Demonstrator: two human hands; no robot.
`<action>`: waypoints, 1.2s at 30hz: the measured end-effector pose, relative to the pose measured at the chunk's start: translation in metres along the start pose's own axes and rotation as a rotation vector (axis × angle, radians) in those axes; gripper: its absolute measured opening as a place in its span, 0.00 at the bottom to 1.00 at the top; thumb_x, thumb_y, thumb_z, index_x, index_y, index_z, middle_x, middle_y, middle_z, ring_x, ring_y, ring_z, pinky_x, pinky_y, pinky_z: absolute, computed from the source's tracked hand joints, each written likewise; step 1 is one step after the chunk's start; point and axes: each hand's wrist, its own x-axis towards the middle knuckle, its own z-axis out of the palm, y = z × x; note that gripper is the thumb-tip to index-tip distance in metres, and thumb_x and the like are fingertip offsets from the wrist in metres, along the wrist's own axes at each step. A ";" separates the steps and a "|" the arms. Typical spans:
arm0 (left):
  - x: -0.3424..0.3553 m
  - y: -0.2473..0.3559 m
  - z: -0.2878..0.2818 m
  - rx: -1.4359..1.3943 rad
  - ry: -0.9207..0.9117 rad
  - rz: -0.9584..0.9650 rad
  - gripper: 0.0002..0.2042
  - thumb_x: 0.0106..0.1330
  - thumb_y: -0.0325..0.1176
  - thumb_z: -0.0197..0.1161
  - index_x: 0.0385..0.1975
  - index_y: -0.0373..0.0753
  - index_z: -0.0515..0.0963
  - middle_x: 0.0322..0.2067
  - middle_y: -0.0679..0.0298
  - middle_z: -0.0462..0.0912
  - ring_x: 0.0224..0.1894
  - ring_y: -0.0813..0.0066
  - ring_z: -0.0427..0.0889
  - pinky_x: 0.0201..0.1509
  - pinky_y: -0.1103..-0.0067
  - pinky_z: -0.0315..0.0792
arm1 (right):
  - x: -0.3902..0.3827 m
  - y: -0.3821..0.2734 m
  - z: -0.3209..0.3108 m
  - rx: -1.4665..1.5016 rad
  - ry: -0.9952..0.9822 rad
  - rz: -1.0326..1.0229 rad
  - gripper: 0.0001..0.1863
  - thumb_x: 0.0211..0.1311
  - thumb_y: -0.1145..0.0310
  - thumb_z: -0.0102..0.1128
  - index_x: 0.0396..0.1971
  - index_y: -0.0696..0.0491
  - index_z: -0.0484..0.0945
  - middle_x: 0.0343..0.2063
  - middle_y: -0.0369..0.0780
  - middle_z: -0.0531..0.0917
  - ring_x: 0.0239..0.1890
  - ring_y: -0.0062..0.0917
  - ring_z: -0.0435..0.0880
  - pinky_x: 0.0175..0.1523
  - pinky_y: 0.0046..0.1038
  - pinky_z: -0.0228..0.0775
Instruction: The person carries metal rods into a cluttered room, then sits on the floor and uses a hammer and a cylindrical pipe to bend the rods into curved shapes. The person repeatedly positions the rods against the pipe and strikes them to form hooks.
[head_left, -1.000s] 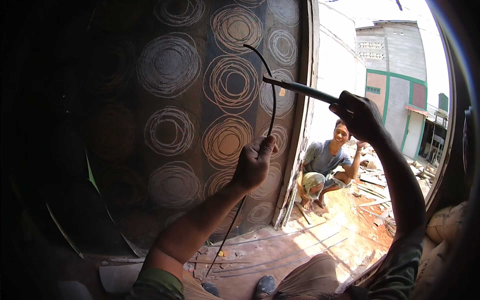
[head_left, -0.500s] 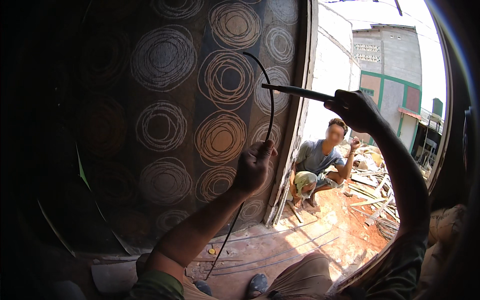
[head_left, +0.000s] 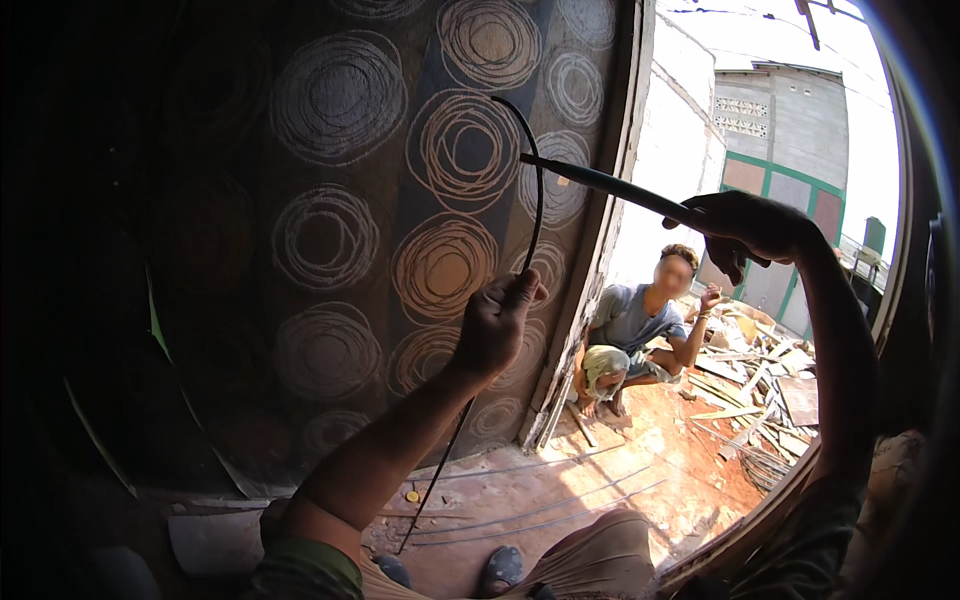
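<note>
My left hand [head_left: 495, 325] is closed round a thin dark metal rod [head_left: 541, 205]. The rod stands steeply, its top curving over to the left and its lower end near the floor by my feet. My right hand [head_left: 755, 230], raised at the right, holds the end of a thicker dark bar [head_left: 610, 188]; some of its fingers hang loose below the grip. The bar's far tip meets or crosses the rod's upper part. Whether the tip is hooked on the rod, I cannot tell.
Several thin rods [head_left: 560, 512] lie on the floor ahead of my feet. A wall [head_left: 330, 400] with circle patterns rises in front. Through the doorway, a person [head_left: 640, 320] squats beside a heap of scrap wood [head_left: 750, 390]. A yellow round thing [head_left: 412, 496] lies near the wall.
My right hand has shifted slightly right and down, and its fingers have loosened from a tight fist. The bar now slopes more, its tip a little higher. The rod stays in my left hand.
</note>
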 end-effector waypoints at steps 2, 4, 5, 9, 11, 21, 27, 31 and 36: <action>0.003 -0.002 0.010 -0.040 -0.018 -0.007 0.19 0.86 0.49 0.55 0.39 0.42 0.84 0.27 0.77 0.70 0.26 0.89 0.63 0.31 0.84 0.61 | -0.009 -0.006 -0.012 -0.077 -0.033 0.159 0.21 0.87 0.53 0.48 0.56 0.53 0.83 0.19 0.35 0.83 0.18 0.18 0.81 0.25 0.24 0.77; 0.006 0.003 -0.004 -0.208 -0.123 -0.186 0.21 0.85 0.53 0.55 0.36 0.43 0.82 0.27 0.77 0.67 0.25 0.88 0.61 0.28 0.84 0.59 | 0.001 0.006 -0.005 -0.207 0.036 0.136 0.19 0.86 0.55 0.51 0.55 0.52 0.83 0.21 0.36 0.84 0.21 0.21 0.83 0.27 0.27 0.77; 0.005 0.005 -0.019 -0.271 -0.162 -0.280 0.22 0.85 0.55 0.54 0.35 0.44 0.80 0.27 0.77 0.66 0.24 0.88 0.60 0.26 0.83 0.58 | 0.018 0.024 0.010 -0.303 0.125 0.042 0.17 0.85 0.56 0.53 0.55 0.52 0.84 0.23 0.37 0.84 0.23 0.23 0.84 0.28 0.29 0.78; -0.013 -0.010 -0.052 -0.457 -0.450 -0.436 0.28 0.80 0.68 0.52 0.26 0.50 0.65 0.21 0.76 0.59 0.21 0.85 0.56 0.23 0.82 0.52 | 0.019 0.033 0.036 -0.695 0.285 -0.201 0.10 0.81 0.66 0.57 0.52 0.48 0.85 0.31 0.40 0.86 0.28 0.30 0.85 0.33 0.36 0.78; -0.023 -0.016 -0.056 -0.464 -0.429 -0.426 0.28 0.80 0.67 0.51 0.26 0.51 0.63 0.19 0.76 0.57 0.20 0.85 0.55 0.22 0.81 0.51 | 0.016 0.034 0.047 -0.741 0.388 -0.209 0.12 0.82 0.60 0.58 0.47 0.50 0.87 0.28 0.40 0.86 0.26 0.29 0.84 0.33 0.37 0.76; -0.027 -0.030 -0.052 -0.274 -0.237 -0.360 0.26 0.84 0.62 0.49 0.25 0.52 0.60 0.17 0.76 0.57 0.18 0.85 0.55 0.20 0.80 0.51 | 0.008 0.013 0.110 -0.280 0.613 0.084 0.29 0.80 0.42 0.55 0.34 0.55 0.85 0.23 0.43 0.84 0.28 0.34 0.85 0.38 0.41 0.73; -0.032 -0.018 -0.048 -0.216 -0.164 -0.298 0.27 0.85 0.60 0.48 0.22 0.52 0.60 0.16 0.76 0.59 0.17 0.85 0.56 0.20 0.80 0.52 | 0.006 0.009 0.139 -0.182 0.658 0.114 0.30 0.82 0.41 0.52 0.35 0.55 0.82 0.21 0.46 0.81 0.27 0.39 0.85 0.38 0.45 0.72; -0.030 -0.025 -0.045 -0.182 -0.156 -0.267 0.28 0.86 0.59 0.47 0.21 0.51 0.60 0.16 0.76 0.59 0.17 0.86 0.56 0.20 0.81 0.52 | 0.007 0.020 0.159 -0.206 0.700 0.115 0.29 0.84 0.42 0.50 0.38 0.55 0.82 0.20 0.45 0.80 0.26 0.39 0.84 0.38 0.45 0.72; -0.031 -0.027 -0.034 -0.133 -0.149 -0.232 0.29 0.87 0.57 0.46 0.20 0.50 0.61 0.15 0.76 0.59 0.17 0.86 0.56 0.20 0.81 0.53 | 0.011 0.020 0.100 -0.199 0.511 0.047 0.31 0.82 0.42 0.53 0.35 0.57 0.85 0.24 0.43 0.84 0.28 0.33 0.83 0.39 0.40 0.73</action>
